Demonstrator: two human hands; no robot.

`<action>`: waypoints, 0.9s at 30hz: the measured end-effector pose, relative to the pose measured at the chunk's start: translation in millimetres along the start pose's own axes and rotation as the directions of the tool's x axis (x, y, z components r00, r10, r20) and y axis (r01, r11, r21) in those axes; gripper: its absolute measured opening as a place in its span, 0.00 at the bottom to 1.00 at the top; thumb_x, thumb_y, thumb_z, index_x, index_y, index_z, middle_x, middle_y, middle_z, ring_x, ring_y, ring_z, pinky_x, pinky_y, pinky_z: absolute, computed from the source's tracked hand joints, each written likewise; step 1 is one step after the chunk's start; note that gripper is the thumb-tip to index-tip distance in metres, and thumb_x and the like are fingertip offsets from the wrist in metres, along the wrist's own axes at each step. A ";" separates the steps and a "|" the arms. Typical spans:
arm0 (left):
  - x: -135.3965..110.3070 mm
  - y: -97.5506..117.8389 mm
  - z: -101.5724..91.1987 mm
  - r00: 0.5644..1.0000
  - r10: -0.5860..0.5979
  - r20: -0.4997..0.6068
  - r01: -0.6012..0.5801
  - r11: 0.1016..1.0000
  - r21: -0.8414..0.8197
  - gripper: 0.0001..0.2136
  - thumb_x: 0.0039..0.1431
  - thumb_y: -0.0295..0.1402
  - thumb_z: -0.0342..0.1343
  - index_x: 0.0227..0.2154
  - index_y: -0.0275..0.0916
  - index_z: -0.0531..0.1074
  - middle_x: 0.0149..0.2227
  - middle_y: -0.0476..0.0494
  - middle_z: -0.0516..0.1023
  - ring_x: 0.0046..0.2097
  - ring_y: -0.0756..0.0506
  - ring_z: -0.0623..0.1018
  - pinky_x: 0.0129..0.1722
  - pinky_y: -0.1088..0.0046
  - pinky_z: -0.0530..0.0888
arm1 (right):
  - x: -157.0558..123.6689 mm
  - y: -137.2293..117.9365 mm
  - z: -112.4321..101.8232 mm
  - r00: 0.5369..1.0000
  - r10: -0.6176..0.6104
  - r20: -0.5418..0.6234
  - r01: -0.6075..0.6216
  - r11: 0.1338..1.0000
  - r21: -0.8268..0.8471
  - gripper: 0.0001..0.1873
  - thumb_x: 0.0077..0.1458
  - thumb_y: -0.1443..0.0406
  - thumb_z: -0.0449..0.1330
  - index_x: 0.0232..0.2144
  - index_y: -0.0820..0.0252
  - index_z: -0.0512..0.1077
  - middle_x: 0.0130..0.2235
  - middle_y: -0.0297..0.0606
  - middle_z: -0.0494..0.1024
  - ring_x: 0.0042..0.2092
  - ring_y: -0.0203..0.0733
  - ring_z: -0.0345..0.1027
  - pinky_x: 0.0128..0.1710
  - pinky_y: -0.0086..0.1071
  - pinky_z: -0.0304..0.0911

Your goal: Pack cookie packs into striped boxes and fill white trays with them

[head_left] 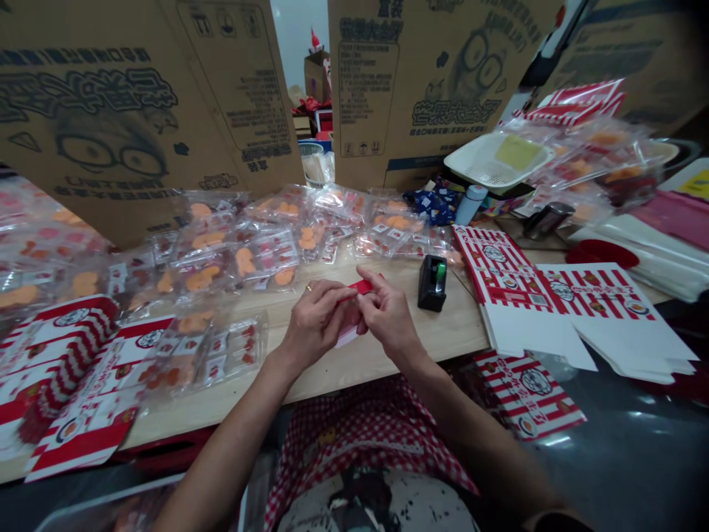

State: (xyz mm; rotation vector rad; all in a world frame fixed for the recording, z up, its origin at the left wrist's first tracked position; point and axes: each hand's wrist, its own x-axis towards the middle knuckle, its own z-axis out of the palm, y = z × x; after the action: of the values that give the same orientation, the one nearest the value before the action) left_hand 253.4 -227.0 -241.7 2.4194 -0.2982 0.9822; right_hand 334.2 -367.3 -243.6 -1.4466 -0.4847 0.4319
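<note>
Both my hands meet over the middle of the wooden table (382, 355). My left hand (315, 319) and my right hand (389, 316) are closed together on a small red and white paper box (354, 314), folded between the fingers. Only a red flap and a pale edge of the box show; the rest is hidden by my fingers. A black tape dispenser (433, 282) stands just right of my right hand.
Several clear packs of orange snacks (244, 258) cover the table behind my hands. Flat red-striped cartons lie stacked at right (554, 295) and at left (66, 355). Large cardboard boxes (122, 111) wall the back. A white tray (492, 159) sits at back right.
</note>
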 end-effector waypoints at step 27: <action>-118.0 -59.4 -24.4 0.900 -0.161 0.405 -0.021 0.911 0.411 0.16 0.65 0.26 0.48 0.48 0.43 0.77 0.51 0.36 0.79 0.51 0.39 0.80 0.48 0.62 0.78 | 105.6 69.3 -123.9 0.998 0.036 -0.054 -0.064 0.404 -0.913 0.26 0.55 0.75 0.54 0.57 0.70 0.70 0.55 0.61 0.76 0.57 0.59 0.72 0.56 0.47 0.66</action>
State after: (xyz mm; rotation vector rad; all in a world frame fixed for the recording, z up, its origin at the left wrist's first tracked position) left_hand 177.3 -162.2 -331.5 3.0041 -0.1612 0.4924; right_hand 491.8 -405.6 -314.5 -2.5744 -0.7139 0.1550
